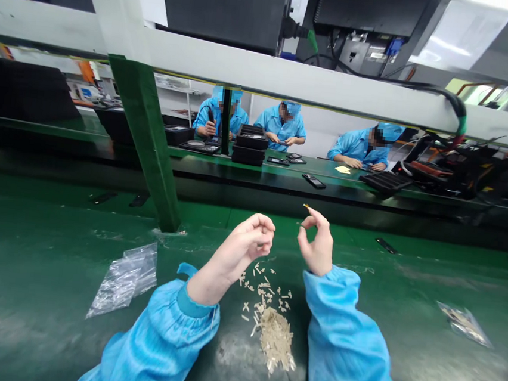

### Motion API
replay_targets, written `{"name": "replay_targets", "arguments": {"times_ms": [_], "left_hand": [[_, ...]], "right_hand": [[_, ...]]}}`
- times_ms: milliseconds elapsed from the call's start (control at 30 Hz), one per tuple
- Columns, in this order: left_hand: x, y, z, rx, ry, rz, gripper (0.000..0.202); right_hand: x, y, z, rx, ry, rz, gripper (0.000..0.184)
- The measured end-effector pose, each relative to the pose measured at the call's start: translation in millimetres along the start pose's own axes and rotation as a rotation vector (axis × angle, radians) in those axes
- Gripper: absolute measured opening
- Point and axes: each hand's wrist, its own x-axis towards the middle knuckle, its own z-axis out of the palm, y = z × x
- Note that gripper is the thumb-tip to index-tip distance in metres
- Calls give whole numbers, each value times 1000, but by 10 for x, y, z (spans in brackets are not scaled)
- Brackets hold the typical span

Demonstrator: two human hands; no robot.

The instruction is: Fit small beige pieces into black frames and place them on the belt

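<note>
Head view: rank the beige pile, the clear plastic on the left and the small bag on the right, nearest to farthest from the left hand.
From the left hand:
1. Beige pile, just below, between the forearms.
2. Clear plastic, out to the left.
3. Small bag, far right, beyond the right sleeve.

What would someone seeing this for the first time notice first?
Probably the pile of small beige pieces on the green table, between the blue sleeves. Just beyond it are the left hand and right hand, a tiny yellow piece at a fingertip of the right. Farther back, three people in blue have their heads bent.
</note>
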Motion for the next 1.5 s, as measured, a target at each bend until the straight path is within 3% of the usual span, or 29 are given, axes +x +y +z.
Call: {"name": "replay_targets", "arguments": {"times_ms": [133,267,400,600,700,800,900,1000,1067,1167,1233,1300,1500], "left_hand": [[-21,75,0,15,-3,11,15],[-43,143,7,47,16,22,14],[-50,189,-12,57,25,51,13],[-71,220,-55,53,27,80,10],[-82,223,-50,70,24,73,10],[-56,205,-40,113,40,58,10],[31,121,-60,278,81,22,12],[142,-23,-100,497,161,52,29],[182,-107,-109,597,211,117,40],[147,-152,-68,702,150,171,33],[76,-130,-20,741,106,198,29],[-5,-85,28,758,123,243,28],[-172,28,120,862,203,436,22]], "right_hand": [[176,907,159,-109,-20,267,64],[335,1436,177,-184,11,470,60],[417,1559,178,-139,54,491,35],[312,1465,126,57,137,304,30],[297,1379,53,141,166,255,28],[374,1246,2,181,192,296,25],[489,976,10,220,198,364,40],[500,455,46,321,156,360,63],[411,-7,45,403,128,312,67],[197,-658,-25,706,112,161,63],[59,-934,-104,773,137,108,59],[-45,-1057,-191,754,182,74,56],[-189,-1106,-408,552,331,27,57]]}}
